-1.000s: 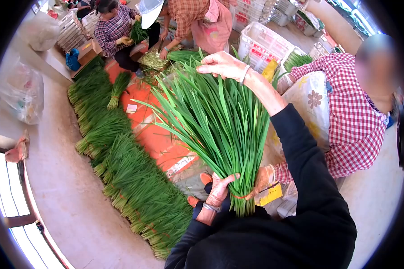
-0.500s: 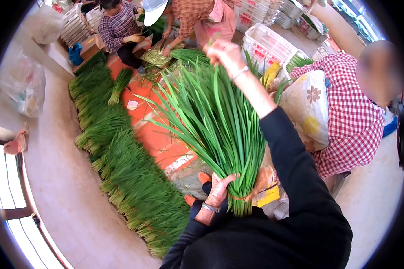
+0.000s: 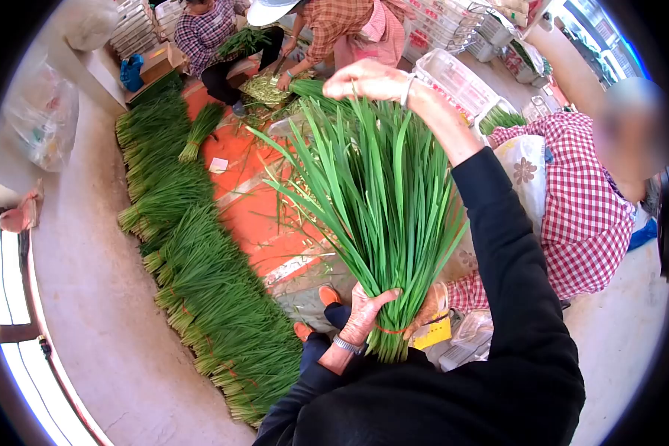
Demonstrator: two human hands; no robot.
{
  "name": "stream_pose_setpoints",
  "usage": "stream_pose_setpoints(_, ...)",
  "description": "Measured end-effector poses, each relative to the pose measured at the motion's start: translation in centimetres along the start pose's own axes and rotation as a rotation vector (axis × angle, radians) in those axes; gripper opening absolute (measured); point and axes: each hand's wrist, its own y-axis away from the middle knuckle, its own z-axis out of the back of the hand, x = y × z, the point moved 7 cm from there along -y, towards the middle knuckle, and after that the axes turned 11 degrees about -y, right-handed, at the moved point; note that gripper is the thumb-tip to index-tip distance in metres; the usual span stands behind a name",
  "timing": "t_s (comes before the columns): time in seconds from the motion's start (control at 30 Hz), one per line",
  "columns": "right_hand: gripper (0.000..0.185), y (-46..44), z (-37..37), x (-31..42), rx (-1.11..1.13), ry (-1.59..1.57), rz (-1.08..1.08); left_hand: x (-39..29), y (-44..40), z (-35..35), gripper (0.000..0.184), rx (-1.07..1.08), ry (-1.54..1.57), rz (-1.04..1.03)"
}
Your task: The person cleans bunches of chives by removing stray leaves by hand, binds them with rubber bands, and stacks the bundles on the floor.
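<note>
A large bundle of long green leaves stands upright in front of me, with a red band round its pale stem end. My left hand, with a metal watch at the wrist, grips the bundle's lower left side just above the band. Over the leaf tips at the top is my right hand, its fingers bent and close together; whether they pinch a leaf is not clear. A co-worker's gloved hand is by the bundle's lower right side, partly hidden behind the stems.
Many green bundles lie in a long row at the left, beside an orange sheet. A co-worker in a checked shirt is at the right. Two people work at the top near white crates.
My right hand lifted a leaf-like piece, blurred, and is now back over the leaf tips. My left hand keeps its grip. The view has shifted slightly.
</note>
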Motion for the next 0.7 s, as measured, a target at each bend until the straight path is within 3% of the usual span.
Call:
stream_pose_setpoints(0.1,0.054,-0.5,-2.1,-1.4,0.109,0.094,-0.092,0.1,0.1,0.2,0.029,0.002,-0.001,0.003)
stream_pose_setpoints(0.17,0.045,-1.6,-3.4,-2.7,0.143,0.014,-0.11,0.3,0.1,0.2,0.031,0.026,-0.019,0.003)
stream_pose_setpoints(0.3,0.035,-1.1,-4.0,-1.5,0.022,-0.198,0.007,0.0,-0.2,0.4,0.03,0.017,-0.019,-0.017)
stream_pose_setpoints(0.37,0.028,-0.8,-3.4,0.0,-0.173,-0.144,0.211,0.0,-0.3,0.4,0.03,0.023,-0.024,0.02)
stream_pose_setpoints(0.43,0.026,-0.9,-3.6,-0.2,-0.27,-0.1,0.152,0.0,-0.4,0.3,0.03,0.021,-0.006,0.029)
stream_pose_setpoints(0.53,0.021,-2.1,-0.3,-1.9,-0.658,-0.48,-0.035,0.2,-0.1,0.1,0.031,0.005,0.02,0.039)
stream_pose_setpoints(0.57,0.024,-2.5,1.1,-1.8,-0.706,-0.521,0.005,0.3,0.1,0.0,0.031,-0.01,0.032,0.042)
stream_pose_setpoints(0.63,0.03,-3.8,1.3,-0.9,-0.516,-0.544,0.133,0.0,0.2,0.1,0.031,-0.036,0.025,0.035)
stream_pose_setpoints(0.67,0.042,-3.8,0.8,-1.4,-0.358,-0.565,0.054,0.1,-0.1,0.1,0.031,-0.015,0.032,0.031)
stream_pose_setpoints(0.7,0.042,-3.2,1.2,-1.2,-0.355,-0.559,0.056,0.0,-0.4,0.1,0.031,0.007,0.038,0.022)
